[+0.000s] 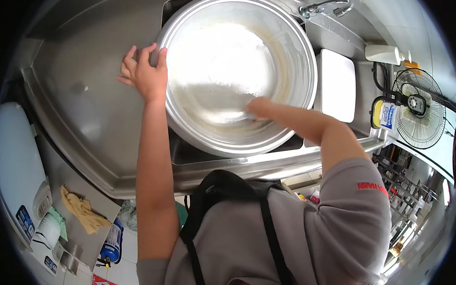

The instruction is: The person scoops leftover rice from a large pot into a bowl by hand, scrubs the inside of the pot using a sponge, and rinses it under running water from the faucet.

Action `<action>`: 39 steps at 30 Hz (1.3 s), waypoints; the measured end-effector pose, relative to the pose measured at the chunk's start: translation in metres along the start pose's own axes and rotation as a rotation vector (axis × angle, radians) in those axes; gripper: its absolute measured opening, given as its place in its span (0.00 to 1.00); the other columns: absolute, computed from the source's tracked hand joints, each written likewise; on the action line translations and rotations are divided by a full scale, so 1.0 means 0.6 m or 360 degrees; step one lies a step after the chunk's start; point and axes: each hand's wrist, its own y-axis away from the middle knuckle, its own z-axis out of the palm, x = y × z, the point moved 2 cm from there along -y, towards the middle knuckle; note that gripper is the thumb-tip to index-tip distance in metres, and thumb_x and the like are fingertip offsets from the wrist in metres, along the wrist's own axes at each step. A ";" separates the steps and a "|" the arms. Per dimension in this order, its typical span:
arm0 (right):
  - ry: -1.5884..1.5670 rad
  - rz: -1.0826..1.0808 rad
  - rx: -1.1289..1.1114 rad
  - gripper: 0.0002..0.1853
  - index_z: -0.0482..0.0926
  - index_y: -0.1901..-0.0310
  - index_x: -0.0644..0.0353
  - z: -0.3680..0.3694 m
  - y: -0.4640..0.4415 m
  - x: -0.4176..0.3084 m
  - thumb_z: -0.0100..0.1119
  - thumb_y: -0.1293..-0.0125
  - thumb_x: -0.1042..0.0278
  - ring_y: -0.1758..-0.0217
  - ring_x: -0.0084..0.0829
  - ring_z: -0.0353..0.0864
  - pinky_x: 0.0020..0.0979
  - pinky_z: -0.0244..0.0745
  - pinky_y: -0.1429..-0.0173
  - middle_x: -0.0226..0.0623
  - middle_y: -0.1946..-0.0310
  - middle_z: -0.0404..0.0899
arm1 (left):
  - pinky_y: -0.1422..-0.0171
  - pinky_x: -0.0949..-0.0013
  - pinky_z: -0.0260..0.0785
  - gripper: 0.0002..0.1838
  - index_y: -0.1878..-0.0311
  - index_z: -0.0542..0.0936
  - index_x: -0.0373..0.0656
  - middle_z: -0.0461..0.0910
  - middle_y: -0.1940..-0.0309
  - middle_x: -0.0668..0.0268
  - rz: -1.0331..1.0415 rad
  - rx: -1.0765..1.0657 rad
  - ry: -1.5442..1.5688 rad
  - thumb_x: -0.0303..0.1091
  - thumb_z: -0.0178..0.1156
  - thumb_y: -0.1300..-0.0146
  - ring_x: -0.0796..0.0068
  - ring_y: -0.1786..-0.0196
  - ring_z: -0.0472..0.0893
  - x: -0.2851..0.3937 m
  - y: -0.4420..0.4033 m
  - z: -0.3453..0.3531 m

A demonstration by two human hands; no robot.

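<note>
A large round metal pot [230, 67] rests over the sink, with brownish marks round its inner wall. My left hand [147, 72] is at the pot's left rim, its thumb by the rim and its fingers apart over the steel counter. Inside the pot, low and right of centre, is my right hand [260, 108], near the bottom or lower wall. It is smeared by motion, and its fingers and anything in them cannot be made out.
A chrome faucet [325, 9] stands behind the pot. To the right are a white rectangular board or lid [337, 86], a white bottle [383, 54], a labelled tub [384, 114] and a fan [416, 105]. A tan cloth or glove [82, 209] lies at lower left.
</note>
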 end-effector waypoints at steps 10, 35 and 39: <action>-0.0024 0.0906 0.1309 0.08 0.79 0.71 0.59 -0.285 -0.245 0.196 0.48 0.47 0.70 0.65 0.42 0.79 0.38 0.74 0.61 0.45 0.69 0.78 | 0.34 0.38 0.25 0.14 0.61 0.79 0.57 0.62 0.45 0.67 0.0065 0.0026 -0.0039 0.48 0.63 0.51 0.62 0.36 0.52 -0.001 -0.011 0.011; 0.0231 0.0564 0.1540 0.06 0.76 0.74 0.61 -0.283 -0.305 0.042 0.49 0.50 0.72 0.68 0.39 0.78 0.38 0.74 0.64 0.46 0.74 0.76 | 0.33 0.40 0.23 0.14 0.64 0.81 0.58 0.62 0.45 0.67 -0.0083 -0.0006 -0.0012 0.49 0.65 0.53 0.63 0.35 0.52 0.002 -0.005 0.003; 0.0134 0.0946 0.1061 0.08 0.80 0.72 0.59 -0.209 -0.113 0.235 0.52 0.48 0.67 0.66 0.37 0.80 0.36 0.75 0.64 0.42 0.70 0.80 | 0.33 0.40 0.23 0.14 0.63 0.81 0.58 0.62 0.45 0.68 -0.0091 0.0002 0.0053 0.49 0.65 0.53 0.65 0.36 0.52 0.003 -0.010 0.002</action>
